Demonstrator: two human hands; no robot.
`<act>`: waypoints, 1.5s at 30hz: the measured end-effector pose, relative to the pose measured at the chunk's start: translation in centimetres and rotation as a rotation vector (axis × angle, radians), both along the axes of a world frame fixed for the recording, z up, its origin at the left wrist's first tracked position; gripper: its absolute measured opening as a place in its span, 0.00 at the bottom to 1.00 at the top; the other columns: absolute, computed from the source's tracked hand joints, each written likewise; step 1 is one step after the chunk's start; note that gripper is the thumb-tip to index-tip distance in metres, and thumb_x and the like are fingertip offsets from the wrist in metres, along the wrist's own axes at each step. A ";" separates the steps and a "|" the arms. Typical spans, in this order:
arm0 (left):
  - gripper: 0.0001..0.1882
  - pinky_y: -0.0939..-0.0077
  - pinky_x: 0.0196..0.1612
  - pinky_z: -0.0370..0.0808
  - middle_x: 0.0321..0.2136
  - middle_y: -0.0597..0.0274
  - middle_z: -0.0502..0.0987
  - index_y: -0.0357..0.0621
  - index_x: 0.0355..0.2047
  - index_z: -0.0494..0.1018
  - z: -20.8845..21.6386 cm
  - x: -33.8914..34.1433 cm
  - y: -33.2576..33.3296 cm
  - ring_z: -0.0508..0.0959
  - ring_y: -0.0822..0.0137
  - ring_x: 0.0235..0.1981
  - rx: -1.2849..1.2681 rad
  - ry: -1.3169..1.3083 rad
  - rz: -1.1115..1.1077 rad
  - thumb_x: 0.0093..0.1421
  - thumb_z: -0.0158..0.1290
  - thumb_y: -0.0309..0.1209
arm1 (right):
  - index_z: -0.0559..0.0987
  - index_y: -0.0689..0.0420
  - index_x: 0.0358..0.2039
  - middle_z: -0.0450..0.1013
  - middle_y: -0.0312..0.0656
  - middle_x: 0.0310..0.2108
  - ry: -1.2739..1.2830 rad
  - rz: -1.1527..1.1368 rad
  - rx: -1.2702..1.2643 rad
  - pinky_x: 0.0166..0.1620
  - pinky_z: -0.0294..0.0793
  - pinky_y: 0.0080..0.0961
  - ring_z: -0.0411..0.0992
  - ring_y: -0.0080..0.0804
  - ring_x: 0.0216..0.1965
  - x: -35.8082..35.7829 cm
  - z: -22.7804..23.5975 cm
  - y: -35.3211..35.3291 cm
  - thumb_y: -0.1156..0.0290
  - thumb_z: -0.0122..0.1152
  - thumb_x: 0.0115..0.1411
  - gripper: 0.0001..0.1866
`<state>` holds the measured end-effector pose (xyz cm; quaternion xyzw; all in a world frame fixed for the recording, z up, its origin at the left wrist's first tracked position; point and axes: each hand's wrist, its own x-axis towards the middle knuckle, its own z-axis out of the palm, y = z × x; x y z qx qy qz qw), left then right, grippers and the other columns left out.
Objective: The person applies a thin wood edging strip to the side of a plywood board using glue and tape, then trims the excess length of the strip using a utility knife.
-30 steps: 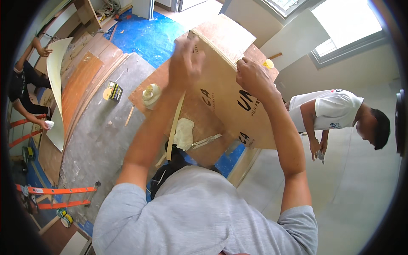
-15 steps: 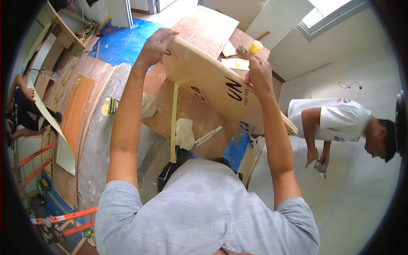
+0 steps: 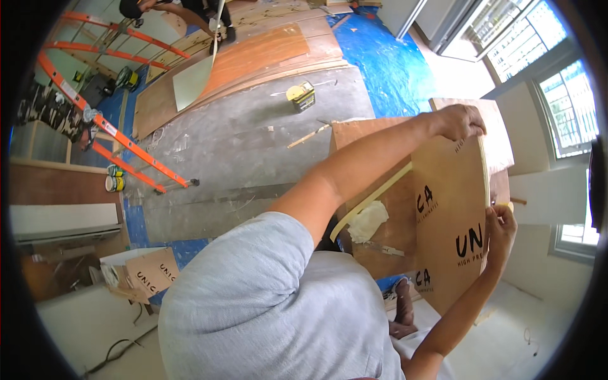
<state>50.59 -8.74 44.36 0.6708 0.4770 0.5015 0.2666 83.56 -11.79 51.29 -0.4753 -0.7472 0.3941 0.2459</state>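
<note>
Grey floor point(image 3: 253, 145) below, brown laminate sheet point(image 3: 453, 221) stands upright, fingers of left hand point(image 3: 461, 121) and right hand point(image 3: 501, 231) gripping its edges

left hand point(image 3: 461, 121) — arm outstretched, fingers curled shut | right hand point(image 3: 501, 229) — raised, fingers closed

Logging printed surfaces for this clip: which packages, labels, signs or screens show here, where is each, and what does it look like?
Brown board: held upright between the left hand at its top edge and the right hand at its side; tan face with large black printed lettering.
Cardboard piece: low on the left, on the floor; tan, tilted, black lettering.
Yellow can: on the grey floor beyond the board; yellow top, dark label on its side.
No screens or signs show.
</note>
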 end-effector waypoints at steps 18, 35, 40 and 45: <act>0.15 0.62 0.64 0.70 0.54 0.55 0.78 0.50 0.50 0.84 0.4 0.8 -1.4 0.76 0.53 0.58 -0.057 0.015 0.028 0.70 0.54 0.39 | 0.73 0.62 0.36 0.75 0.52 0.36 -0.972 0.160 0.602 0.42 0.74 0.52 0.76 0.57 0.39 -4.1 3.9 -4.2 0.71 0.54 0.66 0.07; 0.15 0.76 0.44 0.81 0.52 0.56 0.77 0.39 0.51 0.81 0.6 0.3 -0.8 0.80 0.66 0.48 0.010 -0.016 -0.052 0.72 0.52 0.34 | 0.70 0.53 0.22 0.63 0.31 0.17 0.233 -0.279 0.104 0.19 0.54 0.17 0.58 0.15 0.16 5.1 6.5 -4.1 0.63 0.50 0.67 0.16; 0.16 0.70 0.57 0.75 0.52 0.55 0.78 0.40 0.52 0.82 0.3 0.6 -0.8 0.78 0.60 0.53 0.062 0.056 -0.023 0.70 0.52 0.33 | 0.82 0.58 0.46 0.78 0.40 0.44 -0.053 0.018 0.458 0.43 0.78 0.27 0.78 0.28 0.39 2.9 2.8 -6.2 0.78 0.65 0.64 0.10; 0.14 0.69 0.60 0.72 0.51 0.55 0.78 0.40 0.50 0.82 0.1 0.6 -1.1 0.77 0.60 0.55 0.034 0.019 -0.024 0.71 0.52 0.32 | 0.81 0.50 0.57 0.74 0.40 0.59 -0.356 0.091 0.636 0.49 0.78 0.34 0.78 0.35 0.49 1.8 -0.2 -7.4 0.80 0.69 0.60 0.24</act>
